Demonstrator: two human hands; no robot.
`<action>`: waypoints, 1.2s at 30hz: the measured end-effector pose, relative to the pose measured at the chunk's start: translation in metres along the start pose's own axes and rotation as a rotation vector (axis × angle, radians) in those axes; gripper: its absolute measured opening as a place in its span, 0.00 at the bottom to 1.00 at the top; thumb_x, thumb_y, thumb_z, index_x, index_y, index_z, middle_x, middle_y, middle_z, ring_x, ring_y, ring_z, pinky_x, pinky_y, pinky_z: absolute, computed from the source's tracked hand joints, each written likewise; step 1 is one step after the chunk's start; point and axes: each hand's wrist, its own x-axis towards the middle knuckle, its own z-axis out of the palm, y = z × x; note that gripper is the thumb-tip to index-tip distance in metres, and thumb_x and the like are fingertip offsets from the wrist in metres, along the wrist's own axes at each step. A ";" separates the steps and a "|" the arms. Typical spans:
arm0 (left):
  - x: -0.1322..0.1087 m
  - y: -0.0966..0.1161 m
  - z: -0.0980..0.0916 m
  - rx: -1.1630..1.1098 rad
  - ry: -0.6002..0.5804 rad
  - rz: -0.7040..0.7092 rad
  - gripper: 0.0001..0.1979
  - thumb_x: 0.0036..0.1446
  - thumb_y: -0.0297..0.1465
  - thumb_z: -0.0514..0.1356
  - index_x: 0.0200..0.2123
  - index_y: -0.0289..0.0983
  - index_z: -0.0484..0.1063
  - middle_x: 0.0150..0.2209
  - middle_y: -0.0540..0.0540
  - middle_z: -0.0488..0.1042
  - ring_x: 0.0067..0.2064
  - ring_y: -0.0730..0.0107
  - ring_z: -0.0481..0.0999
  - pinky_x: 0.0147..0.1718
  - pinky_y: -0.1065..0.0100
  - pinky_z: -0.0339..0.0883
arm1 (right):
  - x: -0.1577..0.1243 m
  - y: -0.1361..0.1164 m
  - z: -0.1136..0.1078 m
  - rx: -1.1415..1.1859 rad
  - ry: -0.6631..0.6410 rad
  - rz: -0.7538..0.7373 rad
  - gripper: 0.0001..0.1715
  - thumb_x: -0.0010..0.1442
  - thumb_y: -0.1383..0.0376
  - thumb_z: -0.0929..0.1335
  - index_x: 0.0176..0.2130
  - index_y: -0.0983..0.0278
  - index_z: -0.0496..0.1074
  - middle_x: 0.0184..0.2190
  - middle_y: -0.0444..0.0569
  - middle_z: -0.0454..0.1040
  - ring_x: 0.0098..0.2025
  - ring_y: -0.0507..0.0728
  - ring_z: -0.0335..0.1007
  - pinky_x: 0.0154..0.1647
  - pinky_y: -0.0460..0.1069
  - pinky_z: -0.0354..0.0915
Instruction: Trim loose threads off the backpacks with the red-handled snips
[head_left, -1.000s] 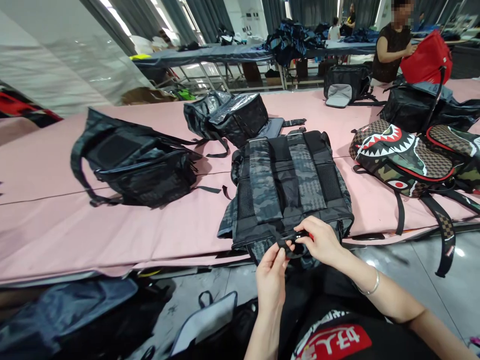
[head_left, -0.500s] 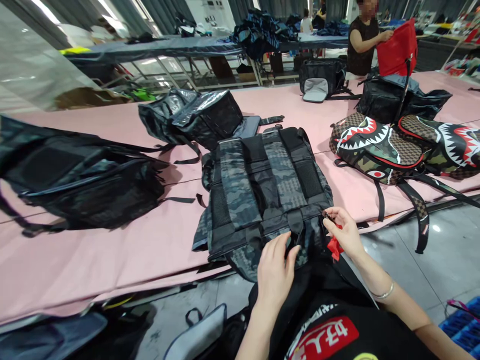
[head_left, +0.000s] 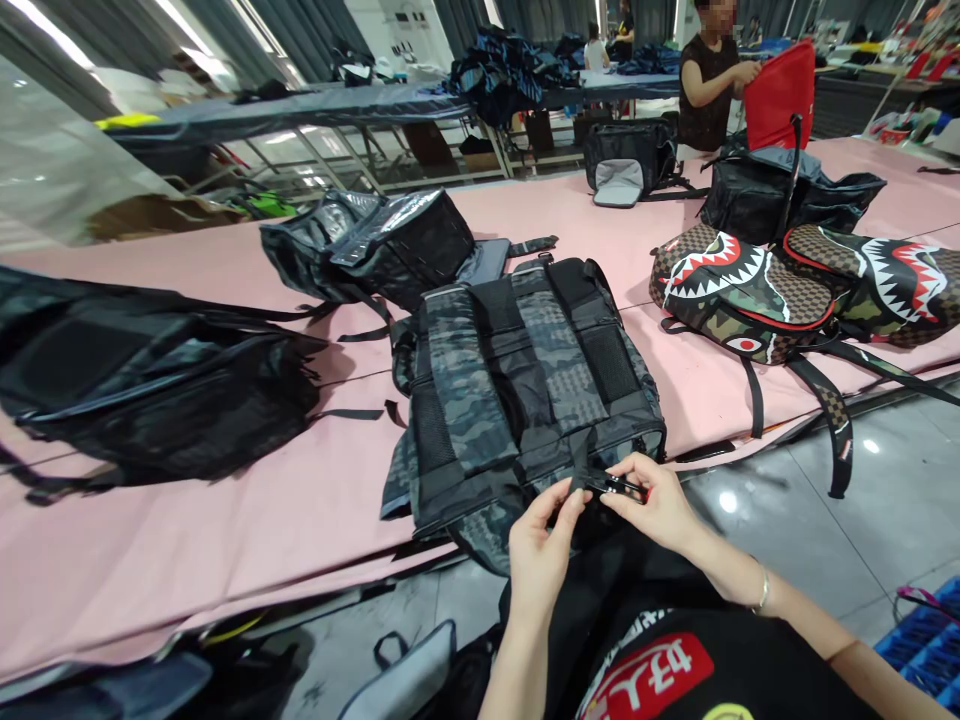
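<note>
Left hand [head_left: 541,548]: black strap [head_left: 580,462] is pinched.
Right hand [head_left: 663,506]: dark tool [head_left: 619,486] is gripped.
Backpack [head_left: 480,375]: is laid on pink table [head_left: 247,560].

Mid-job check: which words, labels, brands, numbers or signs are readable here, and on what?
"好人" (apparently), on the red fabric patch of the wearer's black garment; its remaining lettering is unclear.
White printed lettering above the patch: partly folded, unreadable.
Small red-and-white label on the brown-and-black checkered strap: too small to read.
No other text is legible.
</note>
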 end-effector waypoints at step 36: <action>-0.016 0.000 0.009 0.344 0.227 0.321 0.13 0.48 0.34 0.62 0.40 0.39 0.73 0.38 0.43 0.74 0.39 0.62 0.72 0.43 0.62 0.65 | 0.029 0.007 0.036 0.798 -0.286 0.375 0.22 0.46 0.52 0.71 0.29 0.62 0.58 0.14 0.31 0.45 0.15 0.44 0.37 0.16 0.42 0.40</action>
